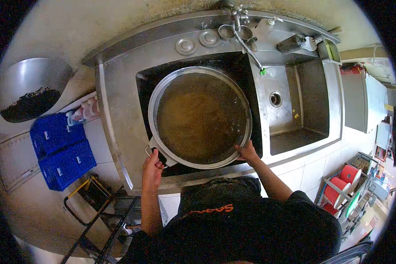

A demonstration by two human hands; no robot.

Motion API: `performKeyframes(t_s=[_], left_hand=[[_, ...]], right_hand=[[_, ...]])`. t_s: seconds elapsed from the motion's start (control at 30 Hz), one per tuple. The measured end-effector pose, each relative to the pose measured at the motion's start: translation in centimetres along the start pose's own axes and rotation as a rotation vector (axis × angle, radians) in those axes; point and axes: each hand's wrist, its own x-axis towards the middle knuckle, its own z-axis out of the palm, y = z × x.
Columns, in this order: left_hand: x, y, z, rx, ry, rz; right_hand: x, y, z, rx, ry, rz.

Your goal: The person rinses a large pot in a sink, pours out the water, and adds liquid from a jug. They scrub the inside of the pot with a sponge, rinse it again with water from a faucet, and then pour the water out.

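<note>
A large round metal pot [198,119] sits in the left basin of a steel sink, with brownish, cloudy liquid in it. My left hand [152,169] is closed round the pot's handle at the lower left of the rim. At the lower right, my right hand [247,152] grips the rim, fingers on its inner side and partly hidden. The pot looks level.
The right basin [299,105] has a drain and yellow scraps. A faucet [246,44] reaches over the divider. Two round lids [186,46] and a dark bottle [291,43] stand behind. Blue crates [66,152] and a black cart frame [97,229] are at left.
</note>
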Motion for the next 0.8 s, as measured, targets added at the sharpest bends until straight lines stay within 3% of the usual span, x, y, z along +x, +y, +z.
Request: performKeyframes(t_s=[0.17,0.23,0.3,0.43,0.5,0.57,0.6,0.67,0.73,0.8], left_hand=[[-0.4,0.4,0.4,0.000,-0.065,0.051],[-0.6,0.5,0.7,0.007,-0.045,0.036],[-0.6,0.5,0.8,0.008,-0.031,0.027],[-0.3,0.1,0.5,-0.015,-0.051,0.025],[-0.1,-0.1,0.2,-0.014,-0.061,0.028],[0.0,-0.3,-0.1,-0.002,-0.054,0.032],[-0.3,-0.2,0.2,-0.004,-0.043,0.025],[-0.9,0.2,1.0,-0.009,-0.023,0.012],[-0.7,0.2,1.0,0.008,-0.030,0.010],[-0.7,0.1,0.8,-0.009,-0.021,-0.009]], right_hand=[[0.9,1.6,-0.7,0.054,-0.030,-0.001],[4.8,6.8,-2.5,-0.344,-0.068,-0.433],[5.5,8.0,-2.6,-0.477,-0.051,-0.545],[3.2,4.4,-2.2,-0.488,0.080,-0.299],[0.7,1.0,-1.5,-0.734,0.224,-0.412],[-4.7,-5.9,1.1,-1.081,0.454,-0.687],[-3.8,-5.7,0.7,-1.106,0.241,-0.810],[0.8,-1.9,1.5,-1.330,-0.279,-0.652],[5.4,0.5,3.3,-1.485,-0.734,-0.341],[7.9,1.2,5.8,-1.499,-0.984,-0.183]])
